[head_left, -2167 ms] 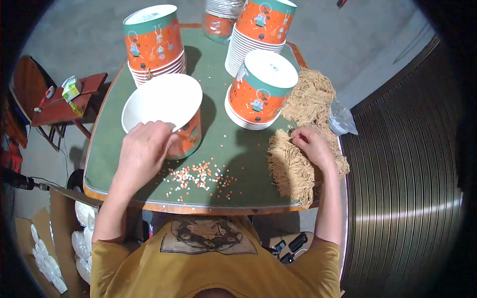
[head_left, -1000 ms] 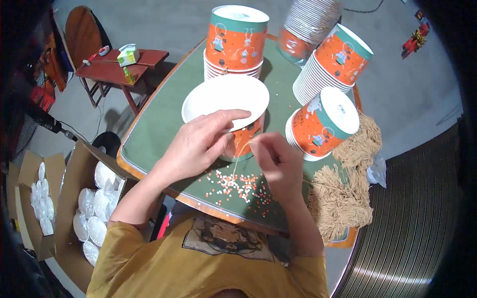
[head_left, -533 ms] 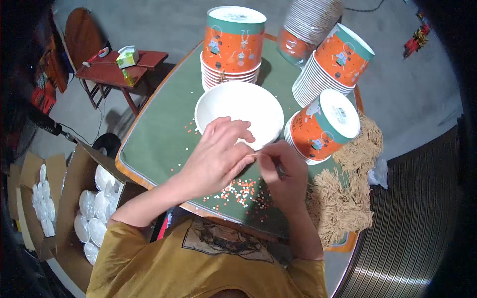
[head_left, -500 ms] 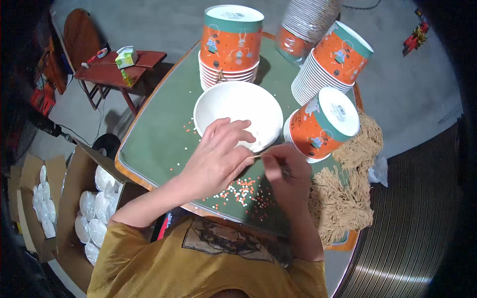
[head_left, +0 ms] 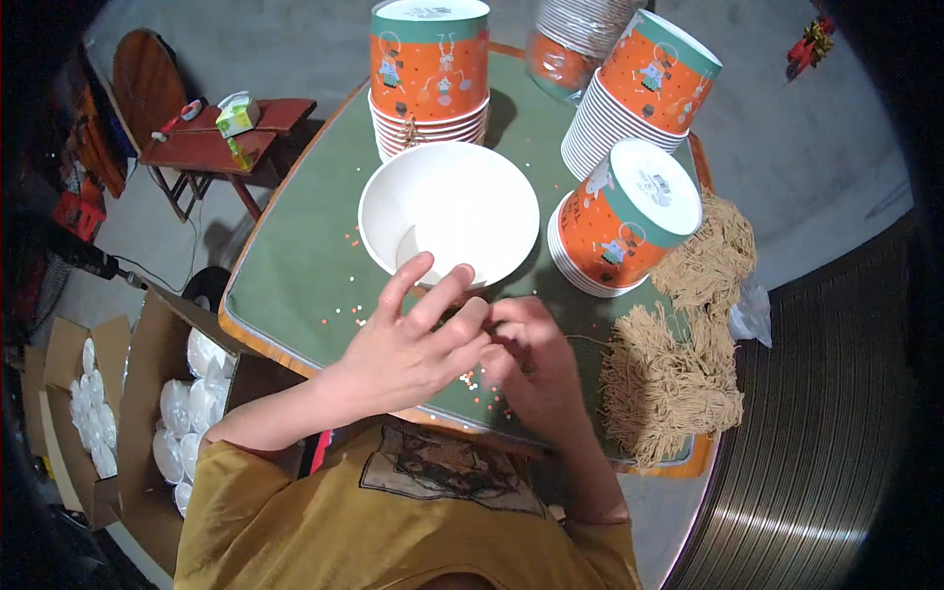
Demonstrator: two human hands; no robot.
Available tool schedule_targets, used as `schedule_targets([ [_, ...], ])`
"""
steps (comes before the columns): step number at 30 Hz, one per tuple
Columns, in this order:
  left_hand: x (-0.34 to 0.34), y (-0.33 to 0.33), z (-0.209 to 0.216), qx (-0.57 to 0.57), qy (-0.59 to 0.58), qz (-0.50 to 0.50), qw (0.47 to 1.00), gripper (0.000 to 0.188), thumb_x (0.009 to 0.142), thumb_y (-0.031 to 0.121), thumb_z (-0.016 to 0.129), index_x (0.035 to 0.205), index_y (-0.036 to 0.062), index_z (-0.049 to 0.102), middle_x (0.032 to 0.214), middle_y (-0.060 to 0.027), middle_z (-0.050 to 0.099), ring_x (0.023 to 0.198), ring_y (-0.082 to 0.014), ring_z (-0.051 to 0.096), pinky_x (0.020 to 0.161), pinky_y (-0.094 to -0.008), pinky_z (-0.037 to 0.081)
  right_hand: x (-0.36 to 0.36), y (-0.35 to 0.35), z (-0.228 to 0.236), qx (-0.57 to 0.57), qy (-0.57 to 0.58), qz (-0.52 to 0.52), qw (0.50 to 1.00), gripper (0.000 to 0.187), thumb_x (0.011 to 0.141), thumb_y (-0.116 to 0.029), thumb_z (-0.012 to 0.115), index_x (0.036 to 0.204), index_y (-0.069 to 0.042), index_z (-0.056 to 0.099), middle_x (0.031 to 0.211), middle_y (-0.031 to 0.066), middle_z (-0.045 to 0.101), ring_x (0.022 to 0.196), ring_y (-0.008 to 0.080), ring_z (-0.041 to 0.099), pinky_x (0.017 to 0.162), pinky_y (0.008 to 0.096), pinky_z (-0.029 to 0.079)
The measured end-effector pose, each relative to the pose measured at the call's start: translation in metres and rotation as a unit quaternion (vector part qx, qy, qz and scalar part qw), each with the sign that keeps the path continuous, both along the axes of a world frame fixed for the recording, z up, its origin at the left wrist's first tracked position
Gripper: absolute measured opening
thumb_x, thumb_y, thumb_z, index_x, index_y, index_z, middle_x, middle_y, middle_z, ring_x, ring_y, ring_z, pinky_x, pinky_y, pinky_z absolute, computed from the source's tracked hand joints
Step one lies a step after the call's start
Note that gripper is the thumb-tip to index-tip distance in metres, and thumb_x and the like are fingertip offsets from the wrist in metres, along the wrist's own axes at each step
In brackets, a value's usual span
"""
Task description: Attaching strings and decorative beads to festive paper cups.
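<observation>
My left hand [head_left: 418,339] is just below the rim of a white-lined paper bucket [head_left: 472,187], whose open mouth faces me. Its upper fingers are spread, while the thumb and forefinger close together beside my right hand [head_left: 536,364]. The right hand's fingers are curled in a pinch. A thin tan cord [head_left: 588,340] trails from it toward the cord bundles on the right. Both hands meet on the cord, though the stretch between the fingertips is hidden. Orange and white paper dots [head_left: 472,382] lie on the green tabletop [head_left: 295,265] below the hands.
Upturned stacks of orange and green paper buckets [head_left: 430,79] stand at the back and right. Tan cord bundles [head_left: 674,383] lie along the right edge. Open cartons [head_left: 147,393] with wrapped white pieces are at the left. A red bench [head_left: 226,128] stands beyond.
The bucket, stacks and table have shifted up and left in view. My hands have come closer together below the bucket's rim, and the cord that showed between them is now hidden.
</observation>
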State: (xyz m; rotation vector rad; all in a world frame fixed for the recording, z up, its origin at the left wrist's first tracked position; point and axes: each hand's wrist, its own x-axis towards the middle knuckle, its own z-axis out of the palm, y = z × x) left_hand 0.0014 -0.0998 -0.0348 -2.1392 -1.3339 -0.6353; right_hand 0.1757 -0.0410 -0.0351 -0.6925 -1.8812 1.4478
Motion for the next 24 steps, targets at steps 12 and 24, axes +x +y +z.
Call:
schedule_targets([
  [12,-0.013,0.010,0.020,-0.114,-0.100,-0.053,0.987,0.023,0.078,0.025,0.069,0.083,0.0095,0.052,0.107,-0.0088,0.051,0.117,-0.0328,0.046,0.099,-0.0522,0.036,0.008,0.002,-0.006,0.092,0.021,-0.076,0.993,0.009,0.089,-0.011,0.063,0.094,-0.005,0.059,0.077,0.0082,0.065,0.067,0.0139,0.062,0.062,0.0284,0.050],
  [24,-0.032,0.028,0.042,-0.241,-0.302,-0.016,0.922,0.037,0.082,0.000,0.056,0.118,0.0065,0.062,0.084,-0.0106,0.056,0.071,-0.0237,0.059,0.067,-0.0336,0.049,-0.025,0.022,-0.013,0.107,0.016,-0.195,0.975,0.008,0.084,-0.003,0.061,0.091,-0.004,0.056,0.079,0.0084,0.068,0.073,0.0169,0.069,0.068,0.0299,0.054],
])
